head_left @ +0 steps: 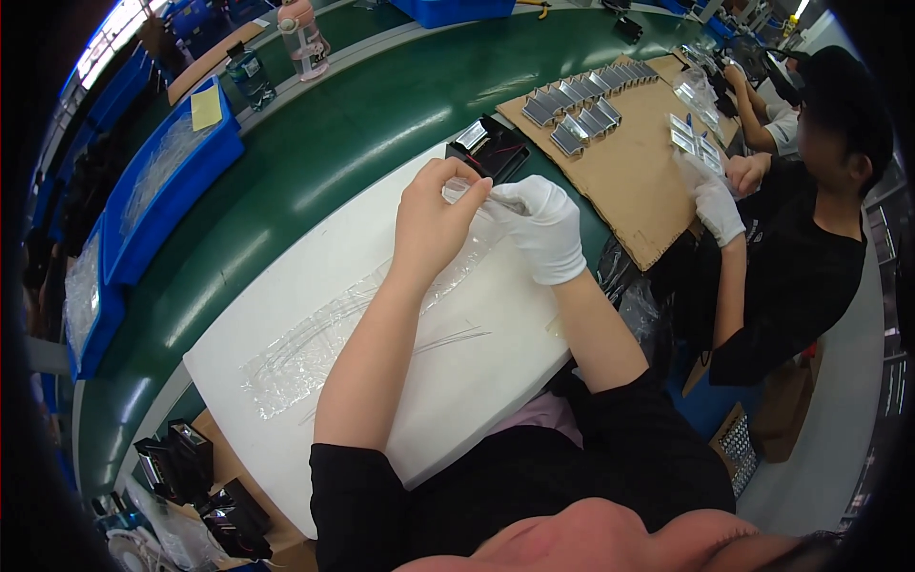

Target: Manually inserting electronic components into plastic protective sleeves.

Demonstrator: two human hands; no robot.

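Above a white board [286, 286], my hands meet near its far end. My bare left hand [434, 217] pinches clear film between thumb and fingers. It belongs to a long, crinkled clear plastic bag [291, 367], which lies across the board and passes under my left forearm. My right hand [545, 229], in a white glove, is closed on the film beside my left fingertips. A small greyish edge shows at the gloved fingertips; what it is, I cannot make out. Thin dark strands [453, 338] lie on the board between my forearms.
A black box-like part [500, 153] sits just beyond my hands. To the right, cardboard [634, 181] carries rows of silver-grey metal parts [572, 100]; a co-worker in black [791, 257] handles similar pieces. Blue bins [172, 181] with clear bags stand left. More black parts [186, 462] lie lower left.
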